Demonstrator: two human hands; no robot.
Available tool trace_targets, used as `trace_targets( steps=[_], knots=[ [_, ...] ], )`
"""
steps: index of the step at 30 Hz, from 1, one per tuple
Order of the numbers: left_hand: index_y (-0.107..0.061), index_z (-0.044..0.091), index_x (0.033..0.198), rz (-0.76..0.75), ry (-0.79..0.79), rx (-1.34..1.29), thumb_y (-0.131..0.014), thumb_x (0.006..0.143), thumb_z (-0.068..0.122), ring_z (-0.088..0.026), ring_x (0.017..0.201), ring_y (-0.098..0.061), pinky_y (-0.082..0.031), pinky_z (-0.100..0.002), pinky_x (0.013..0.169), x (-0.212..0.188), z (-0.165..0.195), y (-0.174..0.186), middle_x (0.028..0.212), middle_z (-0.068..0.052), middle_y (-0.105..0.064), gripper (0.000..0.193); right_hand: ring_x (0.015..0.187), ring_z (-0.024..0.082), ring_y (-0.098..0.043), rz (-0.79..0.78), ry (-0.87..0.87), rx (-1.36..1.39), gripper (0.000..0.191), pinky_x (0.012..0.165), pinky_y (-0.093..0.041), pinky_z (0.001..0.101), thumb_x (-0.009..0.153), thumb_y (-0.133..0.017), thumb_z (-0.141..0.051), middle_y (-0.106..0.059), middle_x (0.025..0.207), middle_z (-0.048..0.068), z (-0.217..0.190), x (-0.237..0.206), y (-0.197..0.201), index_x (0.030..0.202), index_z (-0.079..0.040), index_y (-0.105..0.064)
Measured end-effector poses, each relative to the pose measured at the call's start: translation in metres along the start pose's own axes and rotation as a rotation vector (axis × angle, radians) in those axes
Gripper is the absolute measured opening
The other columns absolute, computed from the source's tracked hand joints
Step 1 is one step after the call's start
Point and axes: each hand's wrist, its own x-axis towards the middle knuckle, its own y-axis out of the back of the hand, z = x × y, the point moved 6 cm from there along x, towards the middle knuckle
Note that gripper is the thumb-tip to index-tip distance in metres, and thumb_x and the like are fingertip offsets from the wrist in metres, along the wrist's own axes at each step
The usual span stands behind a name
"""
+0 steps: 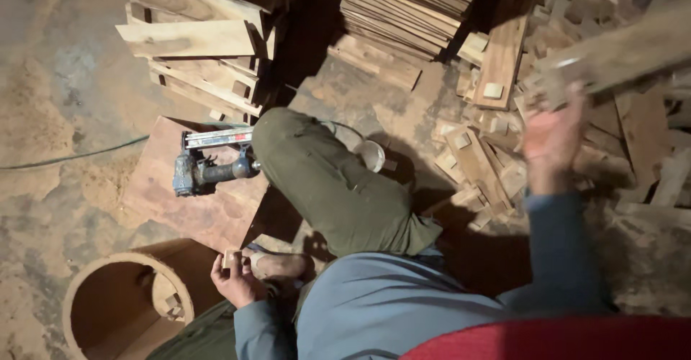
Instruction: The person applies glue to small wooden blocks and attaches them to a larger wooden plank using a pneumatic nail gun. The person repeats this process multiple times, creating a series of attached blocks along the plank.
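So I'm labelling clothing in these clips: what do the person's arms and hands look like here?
Both arms are covered by long grey-blue sleeves that reach the wrists. The left hand and the right hand are bare, with no gloves; no rings or watch can be made out. The right hand is motion-blurred, so finer detail there cannot be told.

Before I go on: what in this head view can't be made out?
- Right hand and the wooden plank it holds: motion-blurred, so the grip is unclear.
- Small wooden block in left hand: too small, partly covered by fingers.
- Round wooden drum: cut off by the bottom edge.
- Nail gun: part hidden behind the knee.
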Motion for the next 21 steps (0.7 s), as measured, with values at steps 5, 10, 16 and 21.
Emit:
trace_targets(
  steps=[5, 10, 16, 21],
  knots=[
    [-0.050, 0.008, 0.135, 0.042, 0.028, 0.108, -0.070, 0.098, 0.008, -0.017, 0.102, -0.066, -0.053, -0.031, 0.078, -0.006, 0.002, -0.012, 0.120, -0.008, -0.064, 0.041, 0.085, 0.015, -0.058, 0.016, -0.013, -0.086, 0.023, 0.080, -0.051, 0.0298, 0.110, -0.068, -0.032, -0.063, 0.097, 0.003, 0.012, 0.037, -0.006, 0.105, -0.011, -0.061],
    [-0.052, 0.009, 0.134, -0.007, 0.028, 0.085, -0.070, 0.097, 0.011, -0.016, 0.101, -0.067, -0.053, -0.030, 0.076, -0.008, -0.005, -0.015, 0.120, -0.007, -0.064, 0.042, 0.075, 0.013, -0.070, -0.226, -0.112, -0.640, 0.004, 0.075, -0.062, 0.0291, 0.097, -0.068, -0.010, -0.072, 0.090, 0.005, 0.122, 0.016, -0.048, 0.096, -0.011, -0.064],
    [-0.051, 0.007, 0.134, 0.004, 0.027, 0.112, -0.071, 0.098, 0.011, -0.015, 0.098, -0.066, -0.052, -0.029, 0.076, -0.007, -0.010, -0.009, 0.116, -0.008, -0.065, 0.041, 0.081, 0.008, -0.059, -0.713, 0.148, -0.712, 0.016, 0.075, -0.051, 0.0241, 0.098, -0.076, -0.004, -0.065, 0.090, 0.002, 0.189, 0.009, -0.099, 0.093, -0.006, -0.061],
    [-0.051, 0.007, 0.134, -0.059, -0.003, 0.196, -0.068, 0.099, 0.014, -0.015, 0.095, -0.065, -0.054, -0.030, 0.074, -0.002, -0.011, -0.017, 0.111, -0.009, -0.066, 0.040, 0.073, 0.004, -0.059, -0.547, 0.219, -0.806, 0.018, 0.068, -0.053, 0.0216, 0.097, -0.075, -0.003, -0.064, 0.085, -0.003, 0.181, 0.046, -0.102, 0.090, -0.008, -0.060]
  ],
)
